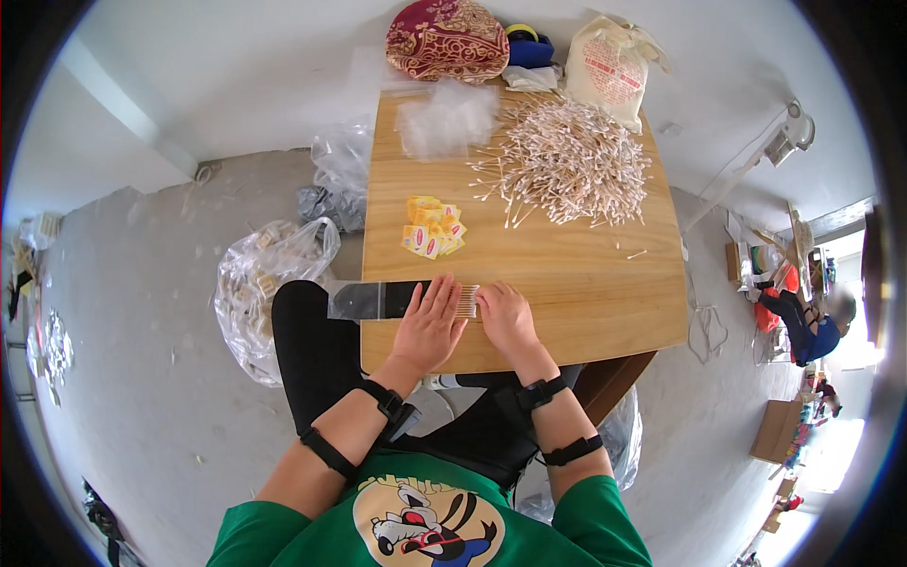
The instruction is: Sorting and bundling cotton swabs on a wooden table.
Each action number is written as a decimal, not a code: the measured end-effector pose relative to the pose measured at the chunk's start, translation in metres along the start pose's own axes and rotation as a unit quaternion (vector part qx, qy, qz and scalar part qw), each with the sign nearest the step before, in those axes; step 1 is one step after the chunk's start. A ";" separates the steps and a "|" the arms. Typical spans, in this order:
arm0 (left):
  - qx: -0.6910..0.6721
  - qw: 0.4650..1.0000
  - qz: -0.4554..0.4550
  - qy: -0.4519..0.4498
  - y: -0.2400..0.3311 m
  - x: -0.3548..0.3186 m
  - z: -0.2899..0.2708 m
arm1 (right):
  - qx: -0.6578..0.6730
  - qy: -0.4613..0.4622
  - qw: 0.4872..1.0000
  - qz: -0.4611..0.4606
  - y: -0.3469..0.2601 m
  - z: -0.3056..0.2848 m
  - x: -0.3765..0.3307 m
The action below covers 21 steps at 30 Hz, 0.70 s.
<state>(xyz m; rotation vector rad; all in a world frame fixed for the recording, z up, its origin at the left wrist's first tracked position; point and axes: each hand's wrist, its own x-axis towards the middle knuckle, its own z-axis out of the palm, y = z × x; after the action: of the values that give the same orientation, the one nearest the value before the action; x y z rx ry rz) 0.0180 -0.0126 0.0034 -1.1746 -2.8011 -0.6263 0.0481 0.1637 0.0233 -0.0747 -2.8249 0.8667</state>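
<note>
The left hand (pixel 430 321) lies flat, fingers spread, pressing a clear plastic sleeve (pixel 378 300) on the wooden table (pixel 567 283) to keep it steady; the right hand (pixel 505 317), fingers curled, pinches a row of cotton swabs (pixel 468 300) at the sleeve's mouth; a swab heap (pixel 567 165) and yellow packets (pixel 433 229) wait beyond.

Wooden table (pixel 586 293) bears cotton swabs (pixel 567 165), yellow packets (pixel 433 227)

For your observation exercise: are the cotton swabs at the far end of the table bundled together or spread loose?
Spread loose. The cotton swabs lie in an untidy heap on the wooden table, sticks pointing every way, with a few strays apart from it.
</note>
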 end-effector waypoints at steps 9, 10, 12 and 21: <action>0.018 1.000 -0.008 -0.015 0.000 0.000 -0.001 | -0.133 -0.071 0.984 -0.094 -0.005 -0.007 0.007; 0.017 1.000 -0.010 -0.014 -0.001 -0.001 -0.001 | -0.143 -0.081 0.982 -0.096 -0.006 -0.009 0.008; 0.023 1.000 -0.008 -0.010 -0.001 -0.001 -0.001 | -0.153 -0.089 0.978 -0.113 -0.008 -0.011 0.011; 0.009 1.000 -0.009 -0.001 -0.001 -0.001 0.002 | -0.173 -0.115 0.970 -0.124 -0.003 -0.007 0.013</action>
<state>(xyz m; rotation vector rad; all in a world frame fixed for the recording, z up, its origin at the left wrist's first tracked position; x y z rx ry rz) 0.0181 -0.0134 0.0015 -1.1483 -2.8162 -0.6015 0.0364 0.1663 0.0327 0.3463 -3.0778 0.3423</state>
